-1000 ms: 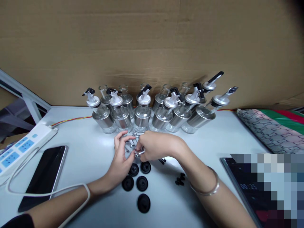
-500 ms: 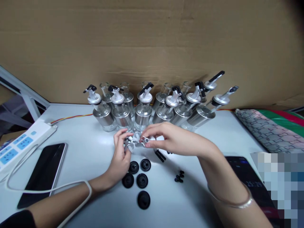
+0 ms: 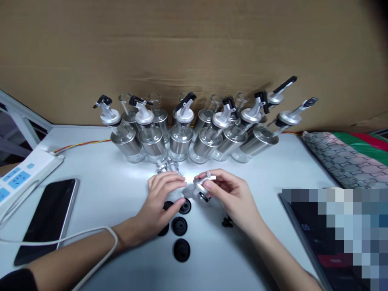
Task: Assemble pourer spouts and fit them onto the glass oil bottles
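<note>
The right hand [image 3: 233,196] is holding a small silver pourer cap [image 3: 202,184] between thumb and fingertips, just above the white table [image 3: 266,169] near its middle, with the fingers curled narrowly around it and the cap's short spout pointing up and to the right. The left hand [image 3: 162,200] is lying palm down just to the left of that cap, its fingers loosely bent and reaching over a cluster of black rubber stoppers [image 3: 179,225]; the thumb tip is touching or hovering right at the uppermost stopper, and I cannot tell whether it is actually gripping anything. Three of the stoppers are lying clear of the hand toward the near edge of the table, while others are sitting partly hidden beneath the palm. A few loose silver pourer parts [image 3: 166,165] are lying just beyond the left fingertips. Behind them, a crowded row of glass bottles with metal sleeves [image 3: 182,141] is standing along the far edge against a cardboard wall [image 3: 194,52], most of them fitted with pourers. Some small black bits [image 3: 226,221] are resting beside the right wrist. A dark phone [image 3: 45,220] and a white power strip [image 3: 24,173] are lying near the left edge, and a patterned cloth [image 3: 342,159] is lying at the right edge.
</note>
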